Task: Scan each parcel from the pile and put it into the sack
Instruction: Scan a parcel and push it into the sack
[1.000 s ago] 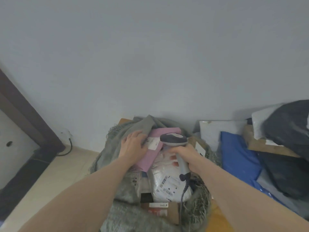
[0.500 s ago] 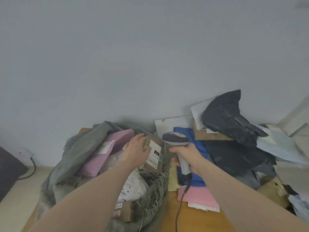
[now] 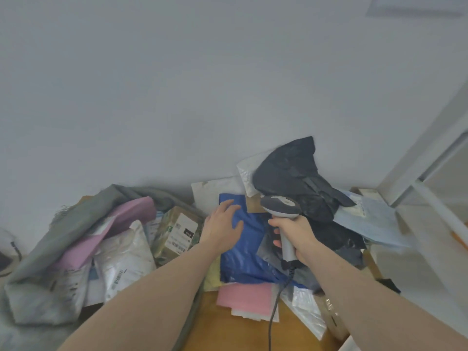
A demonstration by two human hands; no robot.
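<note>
Right hand (image 3: 293, 230) clenched round handle of barcode scanner (image 3: 281, 207), head up, cable (image 3: 274, 307) hanging down over table (image 3: 228, 333). Left hand (image 3: 222, 225) released, fingers straight, palm flat on blue parcel (image 3: 243, 257), holding nothing. Blue parcel on top of pile, between both hands. Black bag (image 3: 293, 173) behind scanner, pale blue mailer (image 3: 372, 219) right of it, pink mailer (image 3: 245, 297) below blue parcel. Grey sack (image 3: 71, 224) left of pile, holding purple mailer (image 3: 106, 231), white mailer (image 3: 124, 262), brown box (image 3: 177, 231) just beside left wrist.
</note>
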